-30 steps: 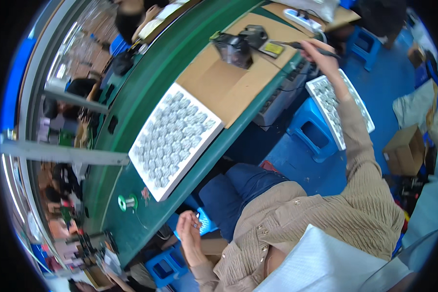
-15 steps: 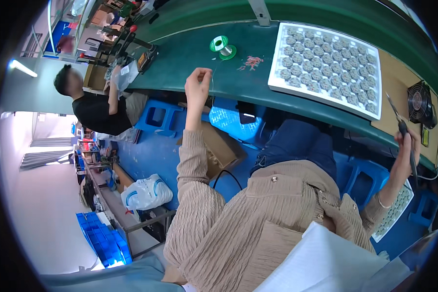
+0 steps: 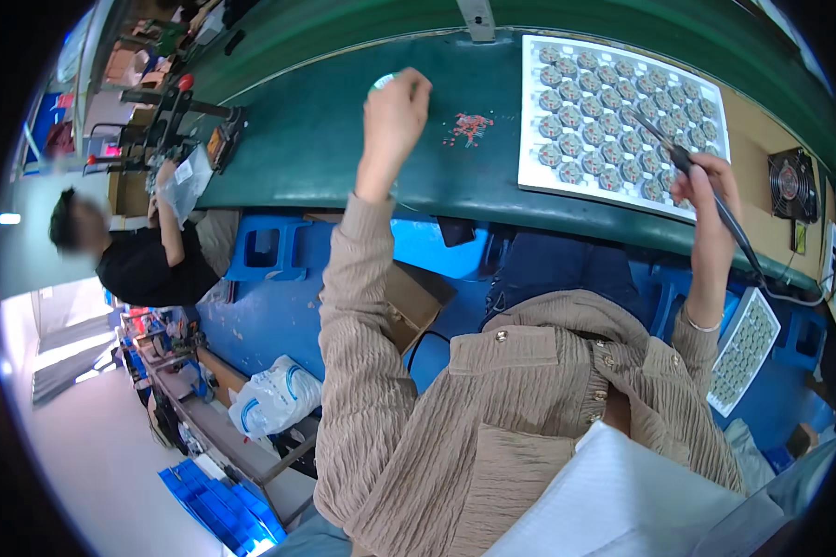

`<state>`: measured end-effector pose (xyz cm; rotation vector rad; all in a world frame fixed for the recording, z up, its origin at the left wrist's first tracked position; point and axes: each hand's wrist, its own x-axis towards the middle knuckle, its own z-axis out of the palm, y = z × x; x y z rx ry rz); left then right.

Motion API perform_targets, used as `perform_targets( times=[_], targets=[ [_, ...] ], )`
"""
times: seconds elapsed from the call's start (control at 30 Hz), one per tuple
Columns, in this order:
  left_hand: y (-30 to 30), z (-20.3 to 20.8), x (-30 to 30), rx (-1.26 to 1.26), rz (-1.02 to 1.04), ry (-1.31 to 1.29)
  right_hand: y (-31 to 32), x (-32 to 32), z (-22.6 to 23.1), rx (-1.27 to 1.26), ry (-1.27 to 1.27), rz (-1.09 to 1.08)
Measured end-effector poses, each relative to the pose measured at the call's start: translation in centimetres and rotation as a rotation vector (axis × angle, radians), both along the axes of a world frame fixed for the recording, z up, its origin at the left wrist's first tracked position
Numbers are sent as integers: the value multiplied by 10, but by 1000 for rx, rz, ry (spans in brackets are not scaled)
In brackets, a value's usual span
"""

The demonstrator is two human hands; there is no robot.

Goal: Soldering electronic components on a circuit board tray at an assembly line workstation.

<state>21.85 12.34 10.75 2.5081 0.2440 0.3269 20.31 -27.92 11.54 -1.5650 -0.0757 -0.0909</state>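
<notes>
My left hand (image 3: 396,130) is raised over the green bench, its fingers closed in a pinch. A thin solder wire runs by it, though its grip point is hidden. Behind the hand, the green solder spool (image 3: 384,82) shows only at its rim. My right hand (image 3: 711,190) grips a soldering iron (image 3: 726,218) like a pen, its tip pointing over a white tray (image 3: 536,176). Rows of small round grey parts (image 3: 609,125) sit in that tray. Between the left hand and the tray lies a small heap of red pieces with thin leads (image 3: 470,128).
A small black fan (image 3: 793,186) stands on brown board (image 3: 751,195) at the right. Another white tray of parts (image 3: 745,353) is below the bench at right. At far left a person in black (image 3: 153,265) works by hand presses (image 3: 172,121). Blue stools (image 3: 267,249) stand below.
My right hand has brought the soldering iron left and up, over the tray. My left hand has moved away from me and slightly right, covering most of the spool.
</notes>
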Motion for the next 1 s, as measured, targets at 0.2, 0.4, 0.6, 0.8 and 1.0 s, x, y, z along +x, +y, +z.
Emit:
perform_targets(
  times=[0.2, 0.4, 0.6, 0.8, 1.0],
  targets=[
    [71, 22, 16, 453, 366, -15, 36, 5, 10, -113, -64, 72],
    [83, 50, -75, -431, 15, 283, 45, 16, 8, -10, -6, 186],
    [14, 41, -70, -1136, -175, 307, 115, 15, 10, 118, -29, 361],
    [-49, 34, -20, -1334, -110, 100, 161, 15, -2, 157, -34, 317],
    [-30, 35, -3, -1318, -173, -91, 148, 18, -7, 24, -127, 407]
  ],
)
